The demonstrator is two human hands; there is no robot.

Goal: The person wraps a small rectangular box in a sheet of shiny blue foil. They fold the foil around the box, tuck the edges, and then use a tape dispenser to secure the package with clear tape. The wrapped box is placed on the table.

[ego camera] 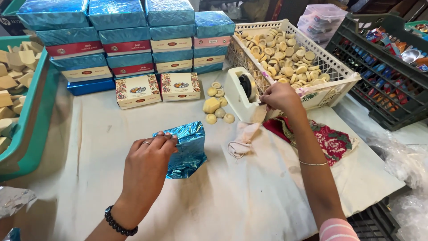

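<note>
— Two hands work over a table (232, 201) spread with pale cloth; what do they hold?

— The left hand (149, 156) pins a blue foil-wrapped box (187, 149) near the table's middle. The right hand (281, 97) pinches tape at a white tape dispenser (243, 91).

— And behind?

— Two patterned cream cartons (158, 89) lie flat before stacked blue boxes (129, 35) with red or cream bands; five loose soaps (217, 107); a white basket (339, 73) of round soaps.

Wrapped box (185, 151) near bench (232, 201) centre, under left hand (149, 154). Tape dispenser (243, 93) behind it twd right, right hand (278, 96) at it. Basket of pieces (285, 53) at back-right corner; box stacks (129, 40) along back edge; tray (31, 129) at left edge.
</note>
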